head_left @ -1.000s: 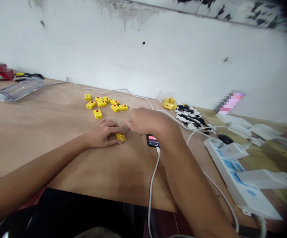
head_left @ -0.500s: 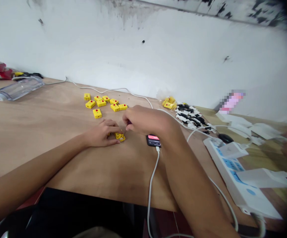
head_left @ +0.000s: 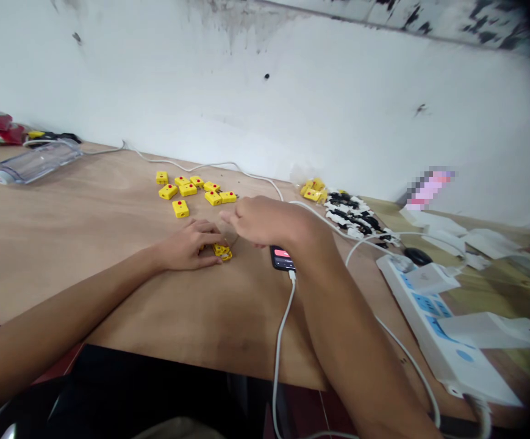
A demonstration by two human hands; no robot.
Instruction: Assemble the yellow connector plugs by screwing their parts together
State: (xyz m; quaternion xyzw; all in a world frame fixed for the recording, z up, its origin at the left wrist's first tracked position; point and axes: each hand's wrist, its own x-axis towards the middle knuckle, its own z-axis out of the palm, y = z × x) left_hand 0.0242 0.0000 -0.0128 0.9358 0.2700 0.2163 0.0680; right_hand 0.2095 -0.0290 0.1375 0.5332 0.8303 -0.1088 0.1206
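My left hand (head_left: pixel 192 245) rests on the wooden table with its fingers closed round a yellow piece (head_left: pixel 222 251), whose open side shows some small inner parts. Just right of that piece and above it is my right hand (head_left: pixel 250 221), fingers bent together; whatever they hold is too small or hidden to name. Beyond both hands lie several yellow blocks with red dots, one of them (head_left: pixel 180 209) nearer than the rest. A phone (head_left: pixel 283 258) lies partly under my right forearm, with a white cable plugged in.
A clear plastic bottle (head_left: pixel 40 161) lies at the left. Toward the right are a bag of yellow pieces (head_left: pixel 313 190), a heap of black and white parts (head_left: pixel 354 214) and a power strip (head_left: pixel 447 335) with chargers. Cables cross the table; part of another person's hand shows at the right edge.
My right hand has turned, and its fingertips have shifted slightly left and up. My left hand and the yellow piece have stayed in place.
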